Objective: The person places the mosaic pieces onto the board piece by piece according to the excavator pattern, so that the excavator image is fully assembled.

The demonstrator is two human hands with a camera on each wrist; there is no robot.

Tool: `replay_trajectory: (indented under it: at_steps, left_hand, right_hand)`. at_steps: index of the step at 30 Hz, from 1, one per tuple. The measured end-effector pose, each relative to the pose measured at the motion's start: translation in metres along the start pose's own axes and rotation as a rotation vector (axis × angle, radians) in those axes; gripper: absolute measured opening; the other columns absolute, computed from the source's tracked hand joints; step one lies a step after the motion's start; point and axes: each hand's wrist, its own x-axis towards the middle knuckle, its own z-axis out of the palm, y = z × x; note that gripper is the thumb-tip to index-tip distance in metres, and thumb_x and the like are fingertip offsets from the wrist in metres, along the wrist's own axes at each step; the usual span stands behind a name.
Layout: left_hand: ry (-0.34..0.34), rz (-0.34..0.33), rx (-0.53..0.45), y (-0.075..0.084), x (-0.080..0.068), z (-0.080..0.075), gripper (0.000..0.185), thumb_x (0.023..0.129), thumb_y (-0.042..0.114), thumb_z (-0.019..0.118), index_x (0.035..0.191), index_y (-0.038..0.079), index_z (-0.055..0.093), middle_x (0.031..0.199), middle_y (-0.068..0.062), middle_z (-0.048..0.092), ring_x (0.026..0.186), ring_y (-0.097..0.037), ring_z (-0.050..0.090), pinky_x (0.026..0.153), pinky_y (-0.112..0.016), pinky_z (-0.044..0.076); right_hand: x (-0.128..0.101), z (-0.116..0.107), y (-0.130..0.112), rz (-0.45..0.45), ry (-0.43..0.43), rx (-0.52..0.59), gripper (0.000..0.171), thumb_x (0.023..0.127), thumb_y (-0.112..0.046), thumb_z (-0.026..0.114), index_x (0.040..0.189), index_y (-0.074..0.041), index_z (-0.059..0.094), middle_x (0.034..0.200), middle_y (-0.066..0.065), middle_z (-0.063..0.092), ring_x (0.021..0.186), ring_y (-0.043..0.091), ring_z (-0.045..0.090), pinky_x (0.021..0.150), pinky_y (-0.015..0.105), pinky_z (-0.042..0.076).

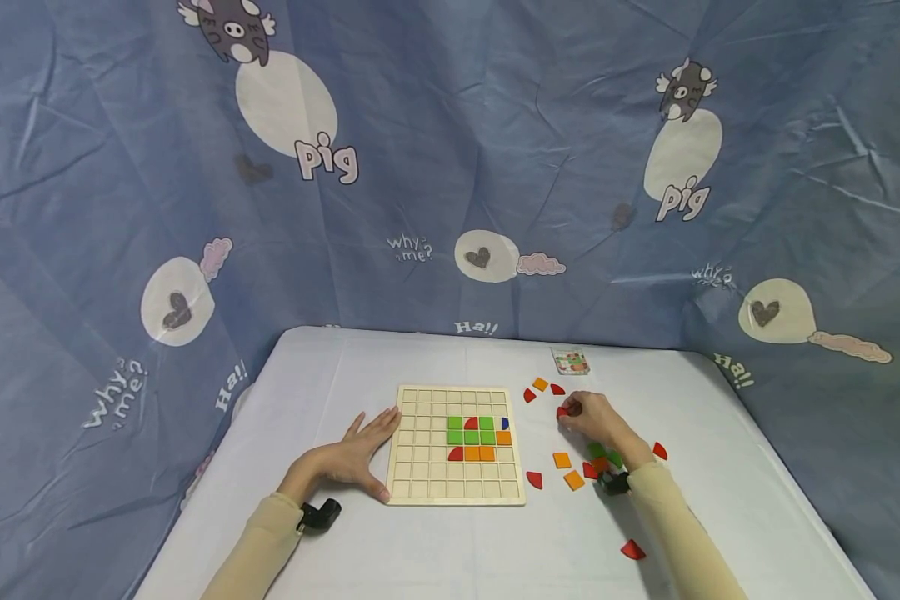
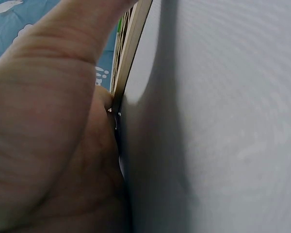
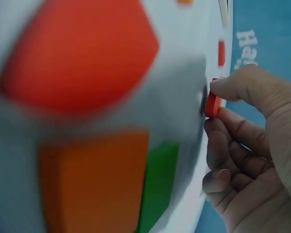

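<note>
Left hand steadies the board, right hand nips a red piece.

The left hand (image 1: 354, 458) lies flat and spread on the white table (image 1: 330, 375), fingers against the wooden grid board's (image 1: 420, 487) left edge. Right of the board, the right hand (image 1: 596, 421) pinches a small red piece (image 3: 212, 104) between thumb and fingertips: it looks light, rigid and smooth, best taken by its thin edges.
</note>
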Motion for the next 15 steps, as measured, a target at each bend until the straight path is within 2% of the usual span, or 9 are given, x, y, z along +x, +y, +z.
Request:
replay_trajectory:
  at_steps: [5,15]
  left_hand:
    - [0.002,-0.016,-0.003,-0.002,0.001,0.001,0.14,0.057,0.062,0.084,0.155,0.004,0.003,0.164,-0.009,-0.005,0.151,-0.029,-0.005,0.118,-0.058,-0.013]
    - [-0.003,-0.018,-0.009,-0.001,0.001,0.001,0.14,0.057,0.062,0.084,0.155,0.005,0.003,0.164,-0.009,-0.005,0.151,-0.028,-0.005,0.118,-0.057,-0.013]
  right_hand:
    - [-0.013,0.013,-0.023,-0.061,-0.009,-0.008,0.02,0.081,-0.018,0.077,0.094,-0.007,0.067,0.083,-0.001,0.065,0.073,0.01,0.058,0.066,0.024,0.055]
    - [-0.041,0.045,-0.07,-0.238,-0.065,0.004,0.017,0.081,-0.017,0.077,0.093,-0.011,0.067,0.082,-0.006,0.062,0.071,0.004,0.056,0.063,0.018,0.051]
